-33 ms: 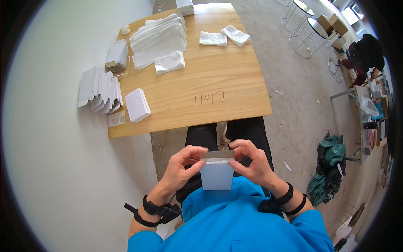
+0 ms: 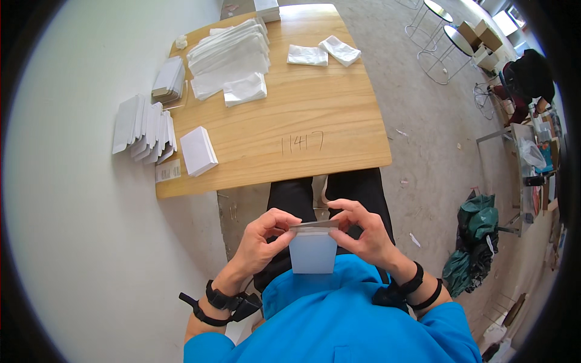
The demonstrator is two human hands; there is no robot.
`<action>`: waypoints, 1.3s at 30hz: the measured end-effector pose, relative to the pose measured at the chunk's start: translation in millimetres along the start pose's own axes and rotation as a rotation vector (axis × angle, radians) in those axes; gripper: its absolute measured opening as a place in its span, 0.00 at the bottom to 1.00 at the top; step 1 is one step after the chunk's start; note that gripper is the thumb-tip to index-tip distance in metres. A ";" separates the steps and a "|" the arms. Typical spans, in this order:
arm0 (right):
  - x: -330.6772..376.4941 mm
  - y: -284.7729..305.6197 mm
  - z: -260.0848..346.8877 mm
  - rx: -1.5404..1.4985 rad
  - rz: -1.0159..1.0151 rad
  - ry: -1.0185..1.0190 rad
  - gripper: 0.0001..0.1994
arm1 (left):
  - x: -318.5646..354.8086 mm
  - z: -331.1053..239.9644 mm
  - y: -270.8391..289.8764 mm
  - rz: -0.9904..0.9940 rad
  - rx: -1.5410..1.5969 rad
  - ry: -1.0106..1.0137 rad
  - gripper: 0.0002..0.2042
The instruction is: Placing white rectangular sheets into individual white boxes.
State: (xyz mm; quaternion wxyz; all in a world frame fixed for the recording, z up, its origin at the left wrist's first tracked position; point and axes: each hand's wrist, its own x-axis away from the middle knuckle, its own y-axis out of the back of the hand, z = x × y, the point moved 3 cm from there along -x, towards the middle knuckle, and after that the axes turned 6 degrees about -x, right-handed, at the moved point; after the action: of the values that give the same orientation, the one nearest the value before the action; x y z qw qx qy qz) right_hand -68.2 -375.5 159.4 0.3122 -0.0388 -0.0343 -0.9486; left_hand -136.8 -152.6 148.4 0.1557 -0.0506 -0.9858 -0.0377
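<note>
Head view shows the person seated at the near edge of a light wooden bench, both hands raised in front of the chest over a blue top.

Starting at the left, a fanned row of white paper envelopes overhangs the bench's left edge, with a neat small stack of white cards just beside it toward the near left corner. Farther back along the left edge sits a stack of grey-brown card pieces, and behind that a long pile of clear plastic sleeves runs toward the far edge. Two crumpled white packets lie near the far right corner.

The left hand is closed on the left end of a small pale blue-white paper envelope, thumb and fingers pinching its top edge. The right hand pinches the right end of the same top edge, where a thin grey flap or strip lies flat across the opening. The envelope hangs upright between the hands, held off the bench, above the lap and close to the body.

Judging by the grip, the step in hand is working the envelope's top, either folding the flap or pressing it shut; which one cannot be told. A next move would call for even pressure from both thumbs along the strip, keeping the paper square so that the fold does not skew.
</note>
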 end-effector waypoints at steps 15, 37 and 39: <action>-6.9 -7.6 -4.3 0.201 -0.040 0.135 0.07 | -1.8 1.1 -1.1 -0.114 -0.190 -0.210 0.08; -7.3 -12.6 -13.6 0.063 -0.031 0.031 0.06 | -2.9 3.7 -1.4 -0.087 -0.225 -0.120 0.04; -4.6 -9.8 -20.7 -0.199 0.006 -0.211 0.08 | -1.6 2.4 -2.3 -0.088 -0.199 -0.130 0.04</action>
State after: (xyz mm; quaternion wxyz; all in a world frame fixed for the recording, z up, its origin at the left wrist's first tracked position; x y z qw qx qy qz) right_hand -71.4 -366.8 138.0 0.3042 -0.1692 0.0273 -0.9371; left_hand -136.2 -154.8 145.5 0.0841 -0.0246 -0.9864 -0.1387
